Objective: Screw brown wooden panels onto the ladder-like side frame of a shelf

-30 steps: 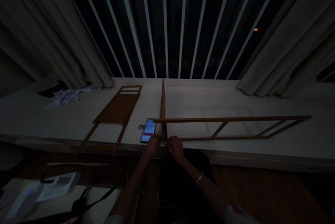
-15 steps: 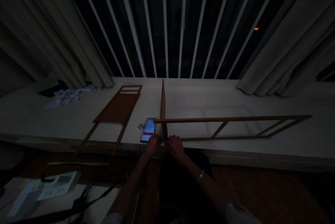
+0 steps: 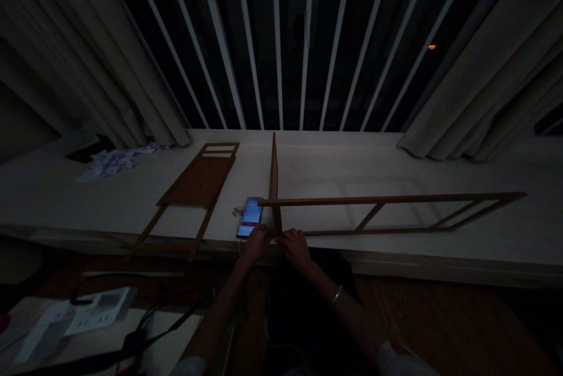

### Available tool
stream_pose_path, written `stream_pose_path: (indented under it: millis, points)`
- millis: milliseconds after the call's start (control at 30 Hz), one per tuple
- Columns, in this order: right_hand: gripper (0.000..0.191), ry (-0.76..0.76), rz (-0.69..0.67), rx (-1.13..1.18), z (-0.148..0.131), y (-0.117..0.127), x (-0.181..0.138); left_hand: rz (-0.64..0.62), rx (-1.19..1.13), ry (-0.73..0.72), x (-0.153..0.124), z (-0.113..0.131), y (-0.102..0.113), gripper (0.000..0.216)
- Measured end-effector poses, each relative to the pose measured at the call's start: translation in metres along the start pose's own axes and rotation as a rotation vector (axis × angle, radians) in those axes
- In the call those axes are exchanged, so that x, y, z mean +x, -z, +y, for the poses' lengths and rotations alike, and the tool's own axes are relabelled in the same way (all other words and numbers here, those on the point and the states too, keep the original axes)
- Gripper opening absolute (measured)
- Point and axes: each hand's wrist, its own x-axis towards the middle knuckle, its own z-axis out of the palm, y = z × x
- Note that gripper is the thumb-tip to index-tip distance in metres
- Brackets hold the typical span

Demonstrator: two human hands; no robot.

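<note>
A brown wooden frame (image 3: 396,199) lies on the pale ledge, with long rails running right and a crosspiece (image 3: 273,170) reaching away from me. At the near end of that crosspiece my left hand (image 3: 258,242) is closed, its fingertips pinching the corner. My right hand (image 3: 295,247) is closed against the same corner from the right. Any small part between the fingertips is too dark to make out. Just beyond my left hand lies a lit phone (image 3: 250,220) with a cable. Some small dark pieces (image 3: 238,212) lie beside it.
A second brown wooden piece (image 3: 197,182), with a panel and legs, lies to the left, its legs overhanging the ledge (image 3: 484,241). Crumpled papers (image 3: 108,163) lie farther left. White railings (image 3: 279,59) and curtains stand behind. A power strip (image 3: 99,311) and cables lie at lower left.
Both hands stay at the frame's corner with only very slight finger movement. The view has shifted a little; the wooden pieces and phone stay where they were.
</note>
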Motion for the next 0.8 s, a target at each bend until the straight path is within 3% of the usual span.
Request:
stream_pose_path:
  millis: [800]
  points:
    - [0.023, -0.029, 0.022, 0.032, 0.0033, -0.0043, -0.0035, 0.013, 0.0, -0.01, 0.0, 0.0051, 0.0028, 0.018]
